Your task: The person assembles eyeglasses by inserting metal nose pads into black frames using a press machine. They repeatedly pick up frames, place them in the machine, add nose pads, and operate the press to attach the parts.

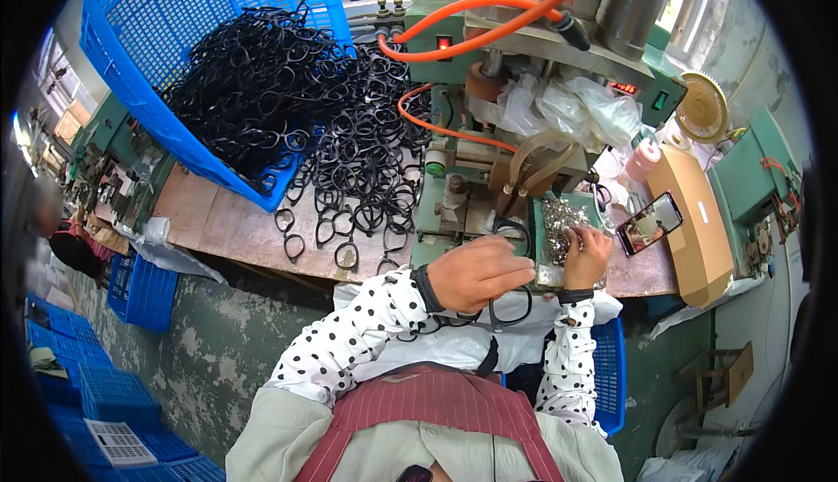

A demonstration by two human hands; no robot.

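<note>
My left hand point(478, 272) is closed on a black eyeglass frame point(513, 320). One rim shows below the fingers and another dark rim stands out above them, by the green press point(445, 246). My right hand point(587, 258) is at a tray of small silvery metal parts point(560, 220), its fingertips pinched together among them. Whatever is between those fingertips is too small to make out. To the left of my hands, many black eyeglass frames point(358, 185) lie in a heap on the table.
A blue plastic basket point(131, 72) lies tipped, spilling frames onto the wooden table point(209, 220). Orange hoses point(471, 2) loop over the press. At right a phone point(650, 223) leans by a cardboard box point(694, 220). Another blue basket point(611, 368) stands low beside my right arm.
</note>
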